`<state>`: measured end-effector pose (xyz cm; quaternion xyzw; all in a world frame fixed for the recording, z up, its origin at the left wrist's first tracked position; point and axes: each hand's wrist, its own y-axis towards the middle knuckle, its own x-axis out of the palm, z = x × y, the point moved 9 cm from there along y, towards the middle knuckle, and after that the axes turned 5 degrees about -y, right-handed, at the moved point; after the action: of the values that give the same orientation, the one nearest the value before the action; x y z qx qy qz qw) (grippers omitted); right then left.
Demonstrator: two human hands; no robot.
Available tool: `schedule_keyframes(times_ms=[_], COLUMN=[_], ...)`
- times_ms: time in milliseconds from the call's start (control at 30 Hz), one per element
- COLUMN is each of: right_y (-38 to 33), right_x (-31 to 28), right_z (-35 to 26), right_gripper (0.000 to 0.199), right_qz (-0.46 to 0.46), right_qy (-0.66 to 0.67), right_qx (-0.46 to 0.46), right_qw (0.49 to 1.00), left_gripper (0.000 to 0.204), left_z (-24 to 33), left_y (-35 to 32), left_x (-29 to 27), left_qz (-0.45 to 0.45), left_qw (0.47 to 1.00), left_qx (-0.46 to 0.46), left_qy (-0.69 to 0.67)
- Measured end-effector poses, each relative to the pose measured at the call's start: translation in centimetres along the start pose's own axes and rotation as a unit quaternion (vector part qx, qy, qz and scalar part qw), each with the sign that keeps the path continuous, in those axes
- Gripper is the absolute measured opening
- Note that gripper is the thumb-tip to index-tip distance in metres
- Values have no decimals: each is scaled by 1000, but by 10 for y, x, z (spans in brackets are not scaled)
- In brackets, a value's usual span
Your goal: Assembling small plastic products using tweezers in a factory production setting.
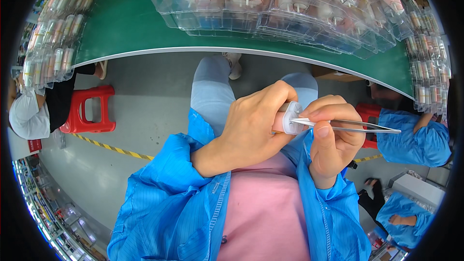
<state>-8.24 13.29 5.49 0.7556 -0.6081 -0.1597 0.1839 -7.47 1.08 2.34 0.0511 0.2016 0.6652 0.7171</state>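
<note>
My left hand grips a small pink cylinder with a white cap, held in front of my chest. My right hand pinches a pair of metal tweezers, whose tips touch the white cap while the handles point right. Both forearms wear blue coat sleeves over a pink shirt. The cylinder's body is mostly hidden by my left fingers.
A green work table curves across the top, carrying stacked clear plastic trays of pink parts. More filled trays stand at the left and right. A red stool and a seated person are at left; blue-coated people sit at right.
</note>
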Motion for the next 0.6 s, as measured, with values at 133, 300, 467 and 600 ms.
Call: schedule_keyframes(times_ms=[133, 300, 467, 600], right_y=[0, -1, -1, -1], right_x=[1, -1, -1, -3], right_z=[0, 2, 4, 3], right_gripper=[10, 9, 11, 13], right_qz=[-1, 13, 28, 29], right_qy=[-8, 21, 30, 25], right_qx=[-1, 9, 20, 23], right_qw=[1000, 1000, 999, 999], left_gripper=[35, 35, 35, 36], left_z=[-1, 1, 2, 5], left_y=[0, 0, 3, 4], left_x=[0, -2, -5, -6], left_qz=[1, 12, 21, 18], left_qw=[1000, 1000, 1000, 1000], left_qx=[0, 0, 11, 14], left_qy=[3, -6, 7, 9])
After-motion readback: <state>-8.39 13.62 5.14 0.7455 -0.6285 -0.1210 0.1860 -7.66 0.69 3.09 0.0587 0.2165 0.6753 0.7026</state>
